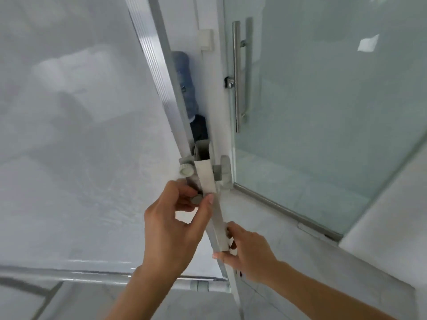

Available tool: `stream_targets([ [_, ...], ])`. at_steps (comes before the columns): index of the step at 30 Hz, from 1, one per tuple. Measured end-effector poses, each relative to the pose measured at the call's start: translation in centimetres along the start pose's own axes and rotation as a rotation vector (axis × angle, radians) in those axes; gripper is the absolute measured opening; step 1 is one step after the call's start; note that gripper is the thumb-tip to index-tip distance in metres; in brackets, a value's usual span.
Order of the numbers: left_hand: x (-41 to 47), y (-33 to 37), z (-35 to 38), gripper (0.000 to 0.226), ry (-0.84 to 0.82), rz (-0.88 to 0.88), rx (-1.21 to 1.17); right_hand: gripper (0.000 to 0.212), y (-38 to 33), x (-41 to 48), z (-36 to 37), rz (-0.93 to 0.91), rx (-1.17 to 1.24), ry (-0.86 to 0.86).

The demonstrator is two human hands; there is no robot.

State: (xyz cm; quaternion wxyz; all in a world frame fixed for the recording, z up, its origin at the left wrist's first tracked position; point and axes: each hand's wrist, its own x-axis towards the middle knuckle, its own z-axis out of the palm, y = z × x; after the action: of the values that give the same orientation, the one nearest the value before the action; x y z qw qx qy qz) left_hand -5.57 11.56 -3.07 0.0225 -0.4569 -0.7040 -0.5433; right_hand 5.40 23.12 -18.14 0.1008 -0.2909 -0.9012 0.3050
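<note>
Pale grey rectangular plastic bar (209,181) sits just below centre and slants down toward 5 o'clock. It lies along the silver ribbed aluminium frame post (157,72), which climbs to 12 o'clock.

Left hand (175,220), 6 o'clock of centre: fingers curled round a small round grey knob (196,199) at the bar's left edge, grasping it. Thumb tip pressed on the bar face.

Right hand (248,252), 5 o'clock: thumb and fingers wrapped round the bar's lower end, clenched on it.

Round ribbed off-white knob (186,170) just left of the bar's top, at 12 o'clock of the left hand. Chunky grey plastic clamp knob (225,173) just right of the bar.

Greenish frosted glass door (323,100) fills 1 to 4 o'clock. Long brushed steel bar handle (236,77) stands upright near its left edge.

White square wall plate (206,40) at 12 o'clock.

Blue-grey shape (184,77) in the gap beside the post: cannot tell what it is.
</note>
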Motion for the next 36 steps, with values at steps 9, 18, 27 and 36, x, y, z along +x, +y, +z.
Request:
stream_targets([
  [9,-0.3,4.8,5.6,0.069,0.371,-0.190,0.110,0.076,3.0,6.5,-3.5,-0.274,0.218,-0.513],
  [18,3.2,8.2,6.1,0.066,0.539,-0.468,0.419,0.062,1.8,9.3,-2.1,-0.286,0.303,-0.749],
  [27,6.6,3.7,3.9,0.058,0.523,-0.403,0.458,0.063,-0.4,14.4,-0.1,-0.273,0.366,-0.787],
  [36,10.8,-2.8,-2.0,0.059,0.552,-0.429,0.483,0.023,-6.4,21.0,4.3,-0.276,0.378,-0.777],
])
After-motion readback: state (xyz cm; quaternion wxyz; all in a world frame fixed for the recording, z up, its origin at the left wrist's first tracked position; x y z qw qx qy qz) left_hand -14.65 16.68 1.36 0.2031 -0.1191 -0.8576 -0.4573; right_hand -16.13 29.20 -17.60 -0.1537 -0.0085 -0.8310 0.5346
